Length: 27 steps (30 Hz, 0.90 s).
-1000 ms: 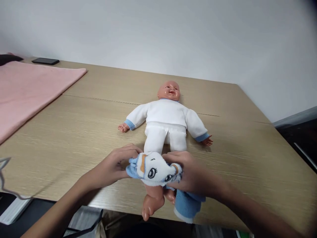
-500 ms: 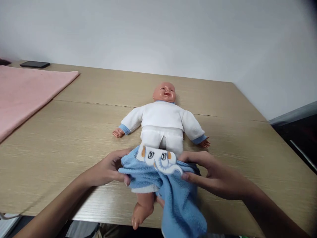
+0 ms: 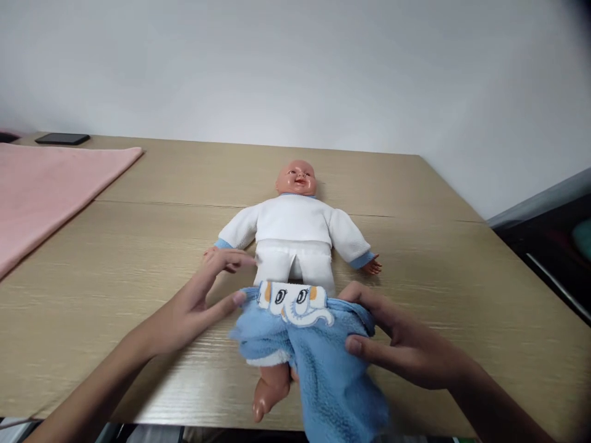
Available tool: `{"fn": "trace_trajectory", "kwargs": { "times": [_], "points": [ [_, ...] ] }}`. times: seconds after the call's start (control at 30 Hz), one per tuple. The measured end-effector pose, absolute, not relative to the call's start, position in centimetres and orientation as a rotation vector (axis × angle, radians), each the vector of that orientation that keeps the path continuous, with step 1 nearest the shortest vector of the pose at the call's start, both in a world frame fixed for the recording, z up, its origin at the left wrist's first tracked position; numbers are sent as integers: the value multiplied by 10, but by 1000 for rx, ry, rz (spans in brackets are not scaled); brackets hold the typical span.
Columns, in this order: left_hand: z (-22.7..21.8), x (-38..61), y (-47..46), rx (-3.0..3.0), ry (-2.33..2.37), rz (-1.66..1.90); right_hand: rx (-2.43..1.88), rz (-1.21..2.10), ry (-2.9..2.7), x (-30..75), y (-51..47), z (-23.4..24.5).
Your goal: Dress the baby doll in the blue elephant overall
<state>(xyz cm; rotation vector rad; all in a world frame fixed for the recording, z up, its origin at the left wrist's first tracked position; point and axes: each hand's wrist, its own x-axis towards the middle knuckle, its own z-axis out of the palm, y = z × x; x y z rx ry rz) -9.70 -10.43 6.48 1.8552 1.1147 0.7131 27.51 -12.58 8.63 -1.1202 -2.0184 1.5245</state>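
Note:
A baby doll (image 3: 295, 218) in a white long-sleeved top with blue cuffs lies on its back, head away from me. Blue fleece pants (image 3: 323, 357) with an elephant face on the waistband are around its legs, below the white cloth body. One bare foot (image 3: 268, 394) pokes out of the pant leg on the left; the other leg hangs long over the table edge and hides its foot. My left hand (image 3: 194, 298) is open beside the waistband, its thumb tip at the pants' corner. At the opposite side, my right hand (image 3: 392, 338) grips the pants, thumb in front.
A pink cloth (image 3: 55, 197) covers the table's left part. Behind it lies a dark phone-like slab (image 3: 62, 139). The wooden table (image 3: 438, 277) meets a pale wall at the back, and a dark object (image 3: 549, 240) stands beyond its right edge.
My left hand has let go of the pants and lifted its fingers up toward the doll's cuff. My right hand still holds the other side. The view has shifted slightly.

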Motion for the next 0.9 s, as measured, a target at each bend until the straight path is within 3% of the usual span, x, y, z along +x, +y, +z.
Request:
{"fn": "trace_trajectory", "kwargs": {
  "times": [0.17, 0.3, 0.5, 0.73, 0.9],
  "points": [
    [104, -45, -82, 2004, 812, 426, -1076, 1440, -2043, 273, -123, 97],
    [102, -10, -59, 1864, 477, 137, -1122, 1457, -2095, 274, -119, 106],
    [86, -2, -56, 1725, 441, 187, -895, 1618, -2131, 284, -124, 98],
    [74, -1, -57, 1337, 313, 59, -1048, 1792, -1596, 280, -119, 77],
    [63, 1, -59, 1274, 342, 13, -872, 2003, -1789, 274, -115, 82]
  ]
}}
